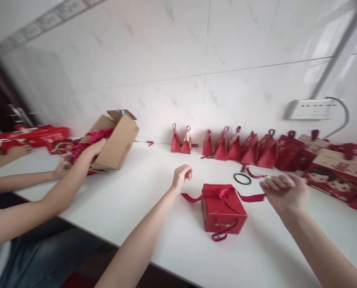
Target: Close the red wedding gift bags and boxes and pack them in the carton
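A red square gift box (223, 210) stands on the white table (154, 200) between my hands, with a red ribbon (250, 197) tied in a bow on its top. My right hand (285, 192) is just right of the box, fingers curled at the ribbon's right end. To the upper left of the box is my left hand (181, 176), fingers curled in with nothing visible in them. The ribbon's left end lies on the table below that hand.
A row of small red pointed gift boxes (235, 146) lines the wall. A black ring (242, 179) lies behind the box. Larger printed boxes (334, 176) sit at right. Other people's arms (46, 192) reach a tipped cardboard carton (118, 142) at left. A power strip (312, 109) hangs on the wall.
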The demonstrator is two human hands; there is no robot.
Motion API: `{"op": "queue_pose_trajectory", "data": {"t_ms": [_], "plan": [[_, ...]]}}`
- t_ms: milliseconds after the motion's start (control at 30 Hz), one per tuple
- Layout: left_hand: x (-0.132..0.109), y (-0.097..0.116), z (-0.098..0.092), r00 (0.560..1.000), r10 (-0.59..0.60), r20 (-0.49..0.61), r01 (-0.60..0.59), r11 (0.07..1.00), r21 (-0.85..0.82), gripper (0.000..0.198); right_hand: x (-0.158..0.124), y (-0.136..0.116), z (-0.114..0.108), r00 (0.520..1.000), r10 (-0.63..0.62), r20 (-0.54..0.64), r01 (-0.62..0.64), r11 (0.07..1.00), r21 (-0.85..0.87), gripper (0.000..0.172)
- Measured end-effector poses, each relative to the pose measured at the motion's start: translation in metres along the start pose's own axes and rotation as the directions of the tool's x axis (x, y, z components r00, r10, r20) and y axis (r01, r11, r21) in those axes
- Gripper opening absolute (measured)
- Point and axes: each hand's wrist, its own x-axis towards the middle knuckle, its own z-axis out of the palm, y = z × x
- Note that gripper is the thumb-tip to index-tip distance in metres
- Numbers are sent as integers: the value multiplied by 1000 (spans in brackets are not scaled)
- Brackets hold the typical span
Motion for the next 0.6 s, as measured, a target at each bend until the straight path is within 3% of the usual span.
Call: {"op": "queue_pose_trajectory", "data": {"t_ms": [133, 233, 333, 467, 600], "plan": [[-14, -2, 11, 975, -50, 217, 34, 997, 75, 25, -7, -13, 16, 994, 110, 27, -112, 989, 101, 36], [-24, -3, 21, 937, -106, 334, 61, 988, 142, 32, -19, -6, 37, 973, 145, 181, -137, 989, -59, 29], [-28, -4, 25, 888, -135, 440, 52, 979, 197, 35, -32, -4, 45, 904, 170, 393, -55, 956, -287, 24], [-30, -2, 28, 871, -137, 472, 15, 967, 253, 32, -41, -8, 47, 821, 164, 546, 134, 875, -465, 19], [-33, -1, 30, 876, -153, 458, 19, 959, 283, 30, -41, -6, 49, 833, 147, 534, 192, 827, -528, 18]]}}
